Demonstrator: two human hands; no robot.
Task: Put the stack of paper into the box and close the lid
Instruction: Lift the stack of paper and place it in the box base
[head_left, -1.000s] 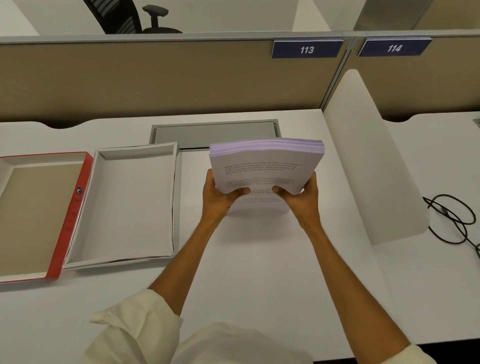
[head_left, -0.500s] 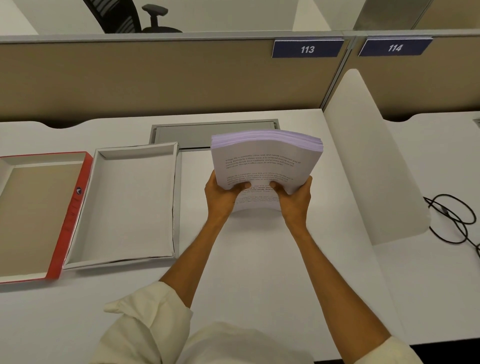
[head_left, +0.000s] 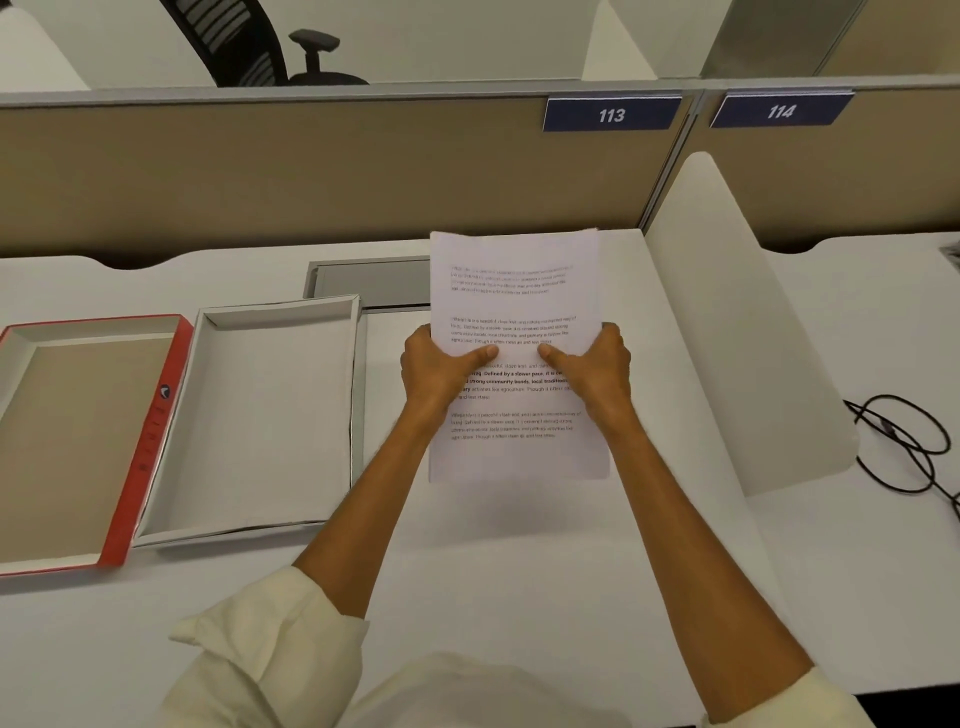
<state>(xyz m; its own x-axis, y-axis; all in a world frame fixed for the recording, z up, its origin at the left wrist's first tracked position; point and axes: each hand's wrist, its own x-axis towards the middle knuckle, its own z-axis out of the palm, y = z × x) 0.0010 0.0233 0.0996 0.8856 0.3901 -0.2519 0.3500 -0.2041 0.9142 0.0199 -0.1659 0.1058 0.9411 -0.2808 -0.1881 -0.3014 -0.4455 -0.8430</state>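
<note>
I hold the stack of paper (head_left: 519, 291), white sheets with printed text, upright above the white desk, its printed face turned toward me. My left hand (head_left: 441, 371) grips its left edge and my right hand (head_left: 597, 371) its right edge, both thumbs pressed on the front page. The open white box (head_left: 270, 415) lies flat on the desk to the left of the stack, with nothing inside. Its lid (head_left: 156, 431), red outside and brown inside, rests upside down at the far left, touching the box.
A grey recessed panel (head_left: 369, 283) sits in the desk behind the box. A white divider (head_left: 737, 332) rises just right of my hands. Black cables (head_left: 904, 441) lie on the neighbouring desk. A beige partition runs along the back.
The stack has swung from leaning away, top edge showing, to upright with its full page facing me. Both hands slid from the bottom edge to the sides.
</note>
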